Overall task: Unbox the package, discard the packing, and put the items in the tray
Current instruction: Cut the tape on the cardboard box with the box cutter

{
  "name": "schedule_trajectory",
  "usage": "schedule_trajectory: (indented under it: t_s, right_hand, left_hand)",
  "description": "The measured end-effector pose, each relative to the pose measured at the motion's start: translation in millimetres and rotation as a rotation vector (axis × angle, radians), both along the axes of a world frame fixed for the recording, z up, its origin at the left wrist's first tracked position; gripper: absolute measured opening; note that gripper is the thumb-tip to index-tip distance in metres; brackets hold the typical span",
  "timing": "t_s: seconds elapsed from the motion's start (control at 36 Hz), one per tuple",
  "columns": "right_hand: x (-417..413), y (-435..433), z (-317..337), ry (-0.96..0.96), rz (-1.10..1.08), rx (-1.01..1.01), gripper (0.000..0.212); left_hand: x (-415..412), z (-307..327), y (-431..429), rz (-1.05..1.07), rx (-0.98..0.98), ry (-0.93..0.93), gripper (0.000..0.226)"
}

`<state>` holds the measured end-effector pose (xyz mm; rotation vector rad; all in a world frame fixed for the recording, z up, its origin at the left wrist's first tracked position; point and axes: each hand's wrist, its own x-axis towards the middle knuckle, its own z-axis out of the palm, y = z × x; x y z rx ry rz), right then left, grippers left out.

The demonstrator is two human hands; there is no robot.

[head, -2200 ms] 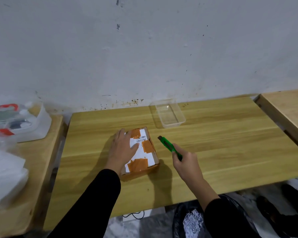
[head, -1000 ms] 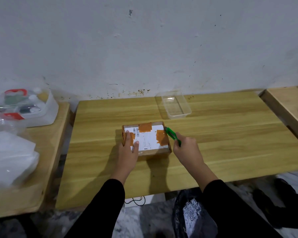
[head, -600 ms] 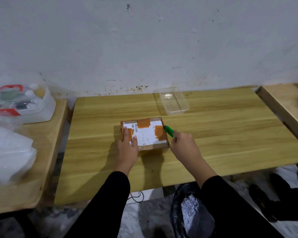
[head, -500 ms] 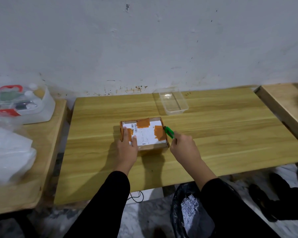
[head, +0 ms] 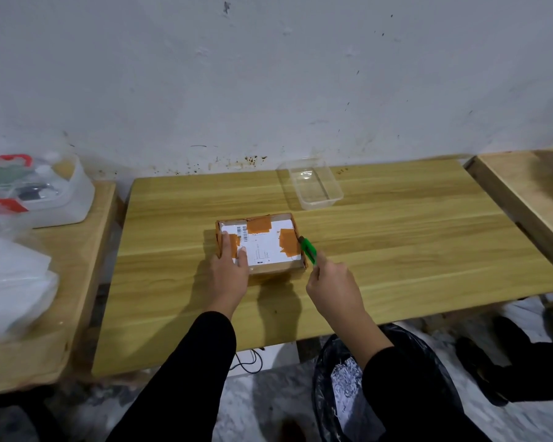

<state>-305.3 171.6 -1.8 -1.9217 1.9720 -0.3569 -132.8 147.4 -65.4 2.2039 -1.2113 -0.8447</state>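
Note:
A small cardboard box with a white label and orange tape patches lies flat on the wooden table. My left hand presses down on the box's near left corner. My right hand grips a green utility knife, whose tip touches the box's right edge. A clear plastic tray stands behind the box near the wall, with nothing in it.
A black bin bag with shredded paper hangs below the table's front edge on the right. The left side table holds a white tub of items and white bags. Another wooden surface adjoins at right.
The box was turned from a slanted pose to square on the table. My right hand brought the green knife against the box's right edge and has drawn it slightly nearer.

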Motion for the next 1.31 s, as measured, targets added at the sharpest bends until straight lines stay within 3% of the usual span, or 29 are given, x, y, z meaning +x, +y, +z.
schedule_trajectory:
  t_s: [0.47,0.61,0.81,1.11,1.31]
  right_hand:
    - [3,28,-14,0.067,-0.002,0.023,0.049]
    - [-3,30,-18,-0.034,-0.029,-0.008,0.046]
    - [-19,41,-20,-0.313,-0.117,-0.209,0.039]
    - [-22,10,-17,-0.666,-0.288,-0.169,0.044]
    - [-12,-2,-26,-0.709,-0.372,-0.166,0.036]
  left_hand:
    - [-1,4,1,-0.002,0.016,0.001,0.055]
    - [1,6,3,-0.013,0.014,0.016,0.055]
    - [2,11,4,-0.012,-0.005,0.041,0.055]
    - [9,2,34,-0.045,-0.199,0.110,0.055]
    - [10,-1,34,-0.037,-0.190,0.177,0.055]
